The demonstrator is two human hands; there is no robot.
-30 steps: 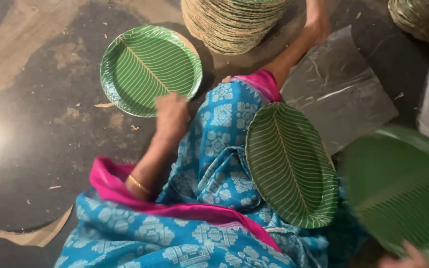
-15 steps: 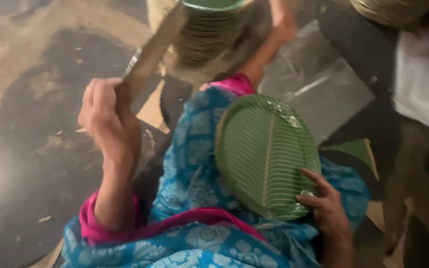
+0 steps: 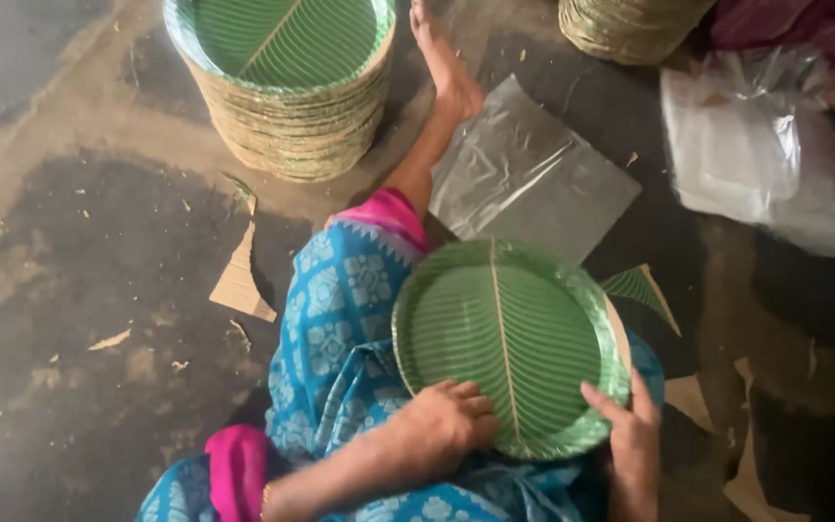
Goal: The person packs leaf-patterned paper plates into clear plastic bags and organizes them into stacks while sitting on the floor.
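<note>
Gripping one green leaf-print plate [image 3: 509, 348] on my lap, left hand [image 3: 442, 425] at its 7 o'clock rim, right hand [image 3: 630, 440] pinching 4 o'clock. Plate not yet stacked. At 11 o'clock one tall plate stack [image 3: 287, 87], another stack [image 3: 630, 24] at 1 o'clock. One clear plastic sheet [image 3: 529, 179] at 12.

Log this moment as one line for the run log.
left hand: on plate | right hand: grips plate rim | plate: on lap | stack: floor
</note>
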